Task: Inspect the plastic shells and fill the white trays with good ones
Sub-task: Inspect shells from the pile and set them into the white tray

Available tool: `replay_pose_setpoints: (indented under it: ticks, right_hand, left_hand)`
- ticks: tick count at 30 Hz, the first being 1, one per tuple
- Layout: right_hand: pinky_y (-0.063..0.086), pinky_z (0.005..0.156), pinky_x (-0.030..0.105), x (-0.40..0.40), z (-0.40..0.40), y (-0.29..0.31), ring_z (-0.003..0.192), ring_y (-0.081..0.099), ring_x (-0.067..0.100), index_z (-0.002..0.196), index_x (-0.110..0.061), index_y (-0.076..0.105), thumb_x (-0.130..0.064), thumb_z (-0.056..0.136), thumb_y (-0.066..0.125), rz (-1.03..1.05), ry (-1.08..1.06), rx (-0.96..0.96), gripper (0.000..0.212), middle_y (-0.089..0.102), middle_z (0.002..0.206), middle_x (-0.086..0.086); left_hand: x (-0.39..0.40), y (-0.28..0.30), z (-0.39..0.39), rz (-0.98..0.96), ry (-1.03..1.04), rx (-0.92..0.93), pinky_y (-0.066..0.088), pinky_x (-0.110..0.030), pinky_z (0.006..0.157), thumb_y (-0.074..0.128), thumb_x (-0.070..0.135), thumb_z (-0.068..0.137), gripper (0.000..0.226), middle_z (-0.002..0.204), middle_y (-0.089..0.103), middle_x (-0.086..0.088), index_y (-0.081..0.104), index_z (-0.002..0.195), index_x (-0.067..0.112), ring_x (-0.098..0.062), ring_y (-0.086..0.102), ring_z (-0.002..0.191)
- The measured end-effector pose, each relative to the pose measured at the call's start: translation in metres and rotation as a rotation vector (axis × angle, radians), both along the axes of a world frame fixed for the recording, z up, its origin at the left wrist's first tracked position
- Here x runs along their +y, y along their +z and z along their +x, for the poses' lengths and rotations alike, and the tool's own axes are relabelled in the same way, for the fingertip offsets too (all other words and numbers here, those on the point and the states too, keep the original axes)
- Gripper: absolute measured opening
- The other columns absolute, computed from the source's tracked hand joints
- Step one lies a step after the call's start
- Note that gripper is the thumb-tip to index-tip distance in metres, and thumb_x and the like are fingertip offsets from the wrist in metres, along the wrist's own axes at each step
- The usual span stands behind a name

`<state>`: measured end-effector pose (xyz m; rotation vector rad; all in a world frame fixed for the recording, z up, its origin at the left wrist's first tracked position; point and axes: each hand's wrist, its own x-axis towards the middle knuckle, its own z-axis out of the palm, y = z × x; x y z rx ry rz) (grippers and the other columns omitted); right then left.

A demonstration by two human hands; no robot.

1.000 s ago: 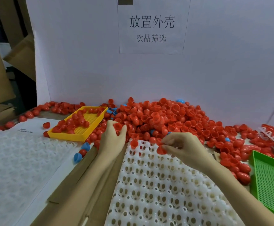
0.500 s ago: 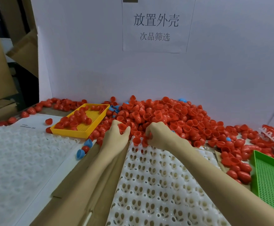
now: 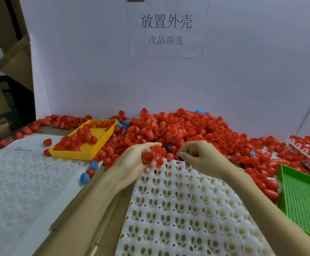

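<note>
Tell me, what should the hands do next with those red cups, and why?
Probably set one down. The left hand already holds several red shells right at the far edge of the white tray, whose visible pockets look unfilled, so the right hand could take one and seat it there.

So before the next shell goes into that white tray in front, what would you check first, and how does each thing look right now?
1. Shells in hand: ok. The left hand holds several red shells.
2. Free hand ready to place: cannot tell. The right hand has its fingers pinched together; something blue shows at the fingertips, but it is not clear what.
3. Room in the tray: ok. The white tray shows open pockets all over.
4. Shell quality: cannot tell. Cracks or flaws are too small to see.
5. Supply: ok. The pile of red shells lies right behind the tray.
6. Place for rejects: cannot tell. A yellow tray and a green tray stand by, purposes unmarked.
</note>
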<state>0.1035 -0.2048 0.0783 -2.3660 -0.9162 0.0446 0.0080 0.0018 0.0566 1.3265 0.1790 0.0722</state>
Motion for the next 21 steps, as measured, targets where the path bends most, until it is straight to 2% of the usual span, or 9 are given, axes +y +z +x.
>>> replay_pose_setpoints:
  ticks: [2,4,8,10,13,16,18,21]
  right_hand:
    - [0.042,0.050,0.015,-0.022,-0.004,-0.005,0.048,0.055,0.002,0.101,-0.027,0.075,-0.027,0.103,0.062,0.068,0.029,0.035,0.013,0.072,0.069,-0.004]
    - [0.046,0.054,0.017,-0.038,-0.011,-0.011,0.055,0.060,0.004,0.100,-0.028,0.076,-0.023,0.102,0.064,0.179,0.027,0.064,0.014,0.072,0.072,-0.004]
    - [0.055,0.063,0.020,-0.053,-0.027,-0.012,0.075,0.071,0.011,0.102,-0.032,0.076,-0.022,0.096,0.071,0.309,0.050,0.052,0.013,0.075,0.081,-0.005]
    - [0.057,0.067,0.022,-0.055,-0.035,-0.007,0.080,0.072,0.013,0.103,-0.033,0.077,-0.031,0.091,0.076,0.376,0.109,0.060,0.013,0.075,0.085,-0.005]
    - [0.059,0.071,0.027,-0.052,-0.043,-0.007,0.083,0.073,0.016,0.104,-0.031,0.075,-0.032,0.086,0.080,0.377,0.138,0.035,0.019,0.074,0.086,-0.006]
    - [0.059,0.072,0.032,-0.049,-0.042,-0.013,0.080,0.071,0.017,0.101,-0.029,0.076,-0.025,0.086,0.082,0.382,0.100,-0.013,0.017,0.073,0.083,-0.006]
    - [0.060,0.072,0.034,-0.050,-0.040,-0.014,0.080,0.071,0.016,0.100,-0.028,0.076,-0.024,0.088,0.081,0.397,0.088,-0.014,0.014,0.074,0.083,-0.005]
    - [0.059,0.071,0.031,-0.050,-0.040,-0.014,0.083,0.071,0.015,0.096,-0.031,0.077,-0.024,0.091,0.076,0.422,0.062,-0.095,0.009,0.074,0.087,-0.009]
  left_hand:
    - [-0.005,0.002,-0.003,-0.009,-0.071,-0.018,0.049,-0.027,0.059,0.045,0.006,0.102,0.034,0.087,0.065,-0.012,0.068,0.126,0.006,-0.017,0.062,0.069]
    - [-0.011,0.003,-0.006,-0.003,-0.128,-0.043,0.056,-0.028,0.071,0.042,0.002,0.104,0.037,0.095,0.072,-0.014,0.063,0.136,0.005,-0.023,0.070,0.082]
    - [-0.031,0.007,-0.014,0.031,-0.206,-0.106,0.060,-0.029,0.087,0.047,0.002,0.107,0.036,0.123,0.066,-0.033,0.060,0.140,0.010,-0.033,0.074,0.108]
    - [-0.044,0.007,-0.017,0.020,-0.240,-0.139,0.059,-0.029,0.091,0.055,0.006,0.106,0.034,0.123,0.067,-0.029,0.063,0.138,0.015,-0.032,0.073,0.112]
    - [-0.060,0.003,-0.021,0.096,-0.245,-0.203,0.058,-0.029,0.096,0.065,0.011,0.102,0.034,0.122,0.069,-0.014,0.069,0.132,0.025,-0.027,0.074,0.112]
    - [-0.064,0.000,-0.020,0.193,-0.121,-0.242,0.060,-0.026,0.088,0.072,0.012,0.097,0.033,0.109,0.076,-0.006,0.071,0.127,0.025,-0.025,0.077,0.101]
    - [-0.063,0.000,-0.017,0.164,-0.090,-0.224,0.062,-0.027,0.083,0.075,0.015,0.095,0.033,0.103,0.079,-0.010,0.069,0.127,0.019,-0.028,0.078,0.097]
    - [-0.058,0.000,-0.014,0.182,-0.034,-0.184,0.062,-0.028,0.074,0.069,0.028,0.099,0.030,0.097,0.079,-0.016,0.066,0.122,0.008,-0.030,0.078,0.085]
